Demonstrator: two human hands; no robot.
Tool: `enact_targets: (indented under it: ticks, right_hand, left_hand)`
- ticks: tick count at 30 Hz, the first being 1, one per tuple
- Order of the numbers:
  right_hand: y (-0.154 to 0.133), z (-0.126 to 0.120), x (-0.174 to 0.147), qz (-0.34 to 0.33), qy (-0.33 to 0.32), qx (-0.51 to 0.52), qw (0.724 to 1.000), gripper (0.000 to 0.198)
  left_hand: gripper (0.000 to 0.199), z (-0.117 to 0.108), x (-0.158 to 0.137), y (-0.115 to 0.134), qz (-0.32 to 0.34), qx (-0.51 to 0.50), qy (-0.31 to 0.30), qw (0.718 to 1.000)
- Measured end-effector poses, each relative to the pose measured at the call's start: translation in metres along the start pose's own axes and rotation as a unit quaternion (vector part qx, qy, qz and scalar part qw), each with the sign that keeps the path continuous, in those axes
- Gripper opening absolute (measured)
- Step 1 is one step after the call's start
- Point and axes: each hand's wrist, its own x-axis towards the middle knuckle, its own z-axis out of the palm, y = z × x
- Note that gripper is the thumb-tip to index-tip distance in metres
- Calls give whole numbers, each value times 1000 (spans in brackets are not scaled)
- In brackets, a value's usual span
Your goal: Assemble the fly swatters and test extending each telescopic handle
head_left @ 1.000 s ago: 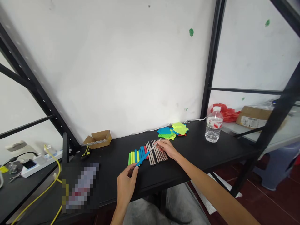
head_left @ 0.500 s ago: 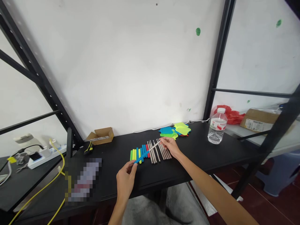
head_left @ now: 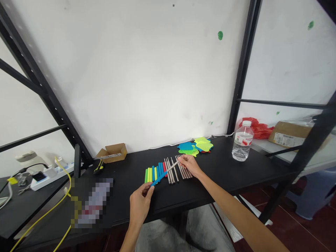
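Blue-handled rod (head_left: 160, 177) slants above the counter (head_left: 223, 161). I observe the left hand (head_left: 140, 200) pinching its blue end, the right hand (head_left: 191, 166) its metal end; a slackened pinch could drop it onto the metal rods (head_left: 171, 178).

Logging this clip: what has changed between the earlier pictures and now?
The left hand appears to have drawn back slightly with the blue handle; the camera view shifted too. Nothing was taken or let go: the right hand keeps hold of the metal rod. The row of coloured handles and the bottle stayed put.
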Motion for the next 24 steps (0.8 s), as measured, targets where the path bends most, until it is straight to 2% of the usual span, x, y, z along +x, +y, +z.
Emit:
enact_targets:
  ticks: [10, 16, 24]
  right_hand:
    - [-7, 1, -5, -46, 38, -136, 989, 43]
    - [-7, 2, -6, -50, 23, -136, 989, 43]
    - [-13, 2, -8, -48, 7, -131, 990, 45]
  left_hand:
    - [37, -2, 0, 8, -9, -7, -14, 1000]
    - [39, -3, -1, 9, -13, -8, -4, 1000]
    - [33, -2, -3, 7, 9, -1, -2, 1000]
